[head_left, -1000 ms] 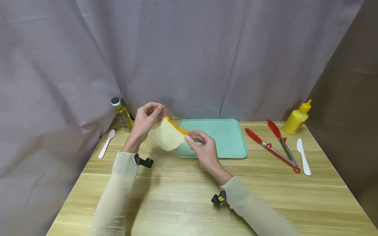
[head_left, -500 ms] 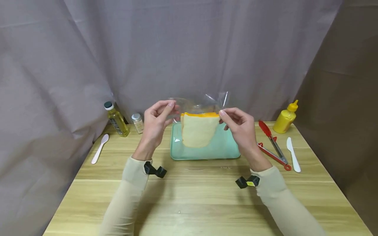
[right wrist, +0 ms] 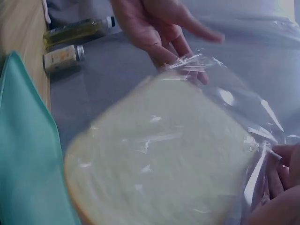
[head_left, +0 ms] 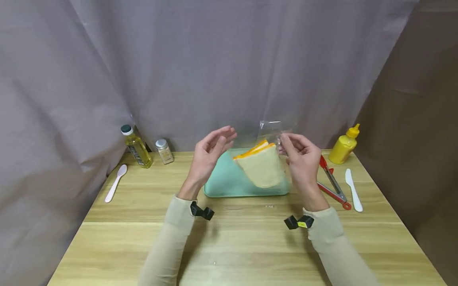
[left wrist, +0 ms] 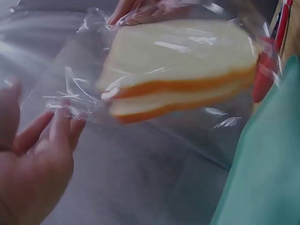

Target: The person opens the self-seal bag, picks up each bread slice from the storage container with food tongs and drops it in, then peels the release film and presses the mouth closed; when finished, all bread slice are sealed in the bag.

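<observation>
Bread slices (head_left: 262, 169) with orange crust hang inside a clear plastic bag (head_left: 270, 126) above the teal tray (head_left: 223, 178), tilted with their left corner low. My right hand (head_left: 303, 154) pinches the right side of the bag between thumb and fingers. My left hand (head_left: 212, 153) is left of the bread, its fingers extended and thumb apart. In the left wrist view, the left fingertips (left wrist: 63, 110) lie against the loose film of the bag. The right wrist view shows the broad face of one slice (right wrist: 154, 150) through the film.
An oil bottle (head_left: 137, 149), a small shaker jar (head_left: 164, 152) and a pale spoon (head_left: 116, 183) are at the left. On the right are red-tipped tongs (head_left: 333, 184), a white knife (head_left: 353, 190) and a yellow squeeze bottle (head_left: 344, 146). A grey curtain (head_left: 200, 71) hangs behind.
The bagged bread has moved right, over the tray. Half a second ago both hands held it level; now the left hand has released its grip and the bread tilts from the right hand.
</observation>
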Demonstrator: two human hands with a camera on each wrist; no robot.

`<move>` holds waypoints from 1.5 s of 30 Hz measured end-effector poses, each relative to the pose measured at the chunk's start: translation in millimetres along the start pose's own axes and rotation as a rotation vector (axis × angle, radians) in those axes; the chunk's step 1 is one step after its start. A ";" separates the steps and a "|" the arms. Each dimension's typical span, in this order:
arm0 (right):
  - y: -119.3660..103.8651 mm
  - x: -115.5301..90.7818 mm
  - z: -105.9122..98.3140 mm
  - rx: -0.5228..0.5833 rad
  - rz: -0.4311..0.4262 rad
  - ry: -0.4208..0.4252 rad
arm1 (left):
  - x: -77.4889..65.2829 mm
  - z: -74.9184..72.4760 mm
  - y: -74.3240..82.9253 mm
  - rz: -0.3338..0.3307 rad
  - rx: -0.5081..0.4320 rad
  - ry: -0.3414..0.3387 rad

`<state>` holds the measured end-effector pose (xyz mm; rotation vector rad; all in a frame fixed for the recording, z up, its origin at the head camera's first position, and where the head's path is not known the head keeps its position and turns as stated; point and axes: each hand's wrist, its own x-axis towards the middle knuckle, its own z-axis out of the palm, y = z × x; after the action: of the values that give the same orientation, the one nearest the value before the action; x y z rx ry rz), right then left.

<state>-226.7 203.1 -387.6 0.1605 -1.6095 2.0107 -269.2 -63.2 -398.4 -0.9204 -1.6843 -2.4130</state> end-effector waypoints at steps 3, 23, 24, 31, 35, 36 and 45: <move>-0.6 3.9 -0.6 0.208 0.049 0.019 | -0.8 -4.4 -5.0 -0.069 -0.027 -0.114; 5.0 1.6 -2.7 0.367 0.115 -0.128 | 0.3 -6.9 -7.5 0.048 0.082 0.137; 5.1 1.2 -3.3 0.323 0.089 -0.141 | 0.3 -7.6 -4.2 0.064 0.096 0.153; -3.2 0.1 -10.0 -0.011 -0.017 -0.229 | -0.5 -11.4 16.0 0.131 0.173 0.251; -8.9 1.0 -11.7 -0.030 -0.036 -0.283 | -2.6 -10.7 22.0 0.121 0.216 0.229; -9.8 1.3 -11.6 -0.029 -0.039 -0.282 | -3.0 -10.4 22.9 0.112 0.219 0.215; -13.1 5.3 -18.7 -0.022 -0.051 -0.292 | -3.8 -8.5 24.0 0.008 0.026 0.156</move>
<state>-220.2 224.0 -379.2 0.5021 -1.7819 2.0008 -260.9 -81.4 -382.2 -0.7134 -1.6487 -2.3826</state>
